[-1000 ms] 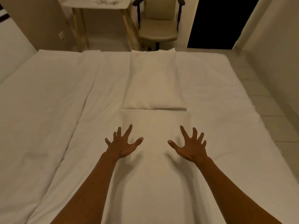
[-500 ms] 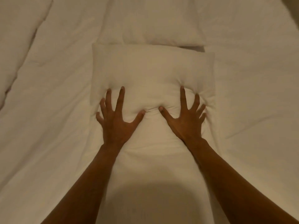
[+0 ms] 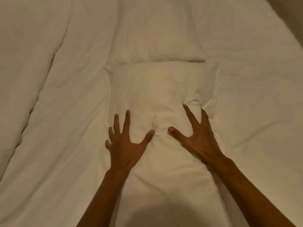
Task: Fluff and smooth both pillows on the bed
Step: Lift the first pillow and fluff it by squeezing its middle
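Left hand (image 3: 127,149): fingers splayed flat on near white fabric pillow (image 3: 161,89) | right hand (image 3: 199,138): fingers spread, pressing in, fabric puckered | far white pillow (image 3: 157,35): touching near one.

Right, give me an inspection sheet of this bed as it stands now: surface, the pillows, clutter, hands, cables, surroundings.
Surface: white bed cover, creased, with a long fold running down the left side.
Job's things: near pillow dented and puckered where the hands press; far pillow lies just beyond it, untouched and fairly smooth, their edges meeting.
Clutter: nothing seen.
Hands: left hand flat on the near pillow, fingers spread; right hand pressing down on it, its fingertips sunk into the fabric. Neither grips anything.
Cables: nothing seen.
Surroundings: a darker strip past the bed's edge at the top right corner, too dim to tell what it is.
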